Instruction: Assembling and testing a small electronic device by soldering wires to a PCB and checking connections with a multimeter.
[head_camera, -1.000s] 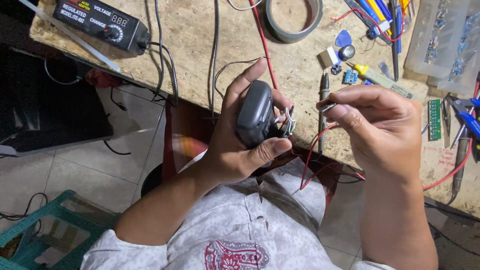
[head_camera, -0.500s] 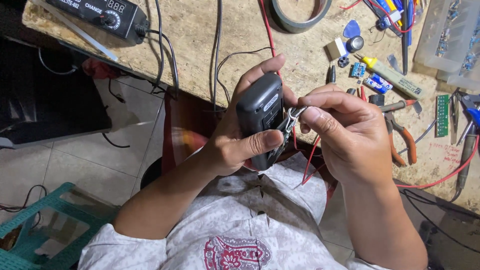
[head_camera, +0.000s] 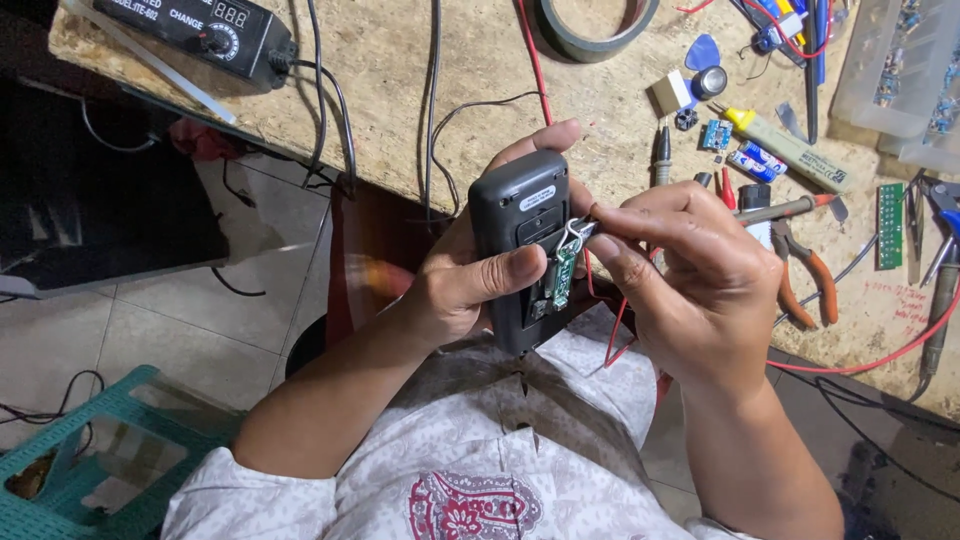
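My left hand (head_camera: 470, 285) is clamped around a dark handheld device (head_camera: 520, 245); my right hand (head_camera: 690, 270), at its 3 o'clock, pinches a small green board (head_camera: 561, 277) against it, above the worktop (head_camera: 400, 90).

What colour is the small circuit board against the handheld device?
Green, seen in the head view: the circuit board sits against the dark grey device.

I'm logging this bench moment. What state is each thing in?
Dark grey handheld device: side open, green circuit board exposed.
Left hand: gripping the device.
Right hand: pinching a small metal part at the board.
Tape roll: lying flat.
Orange-handled pliers: lying unused.
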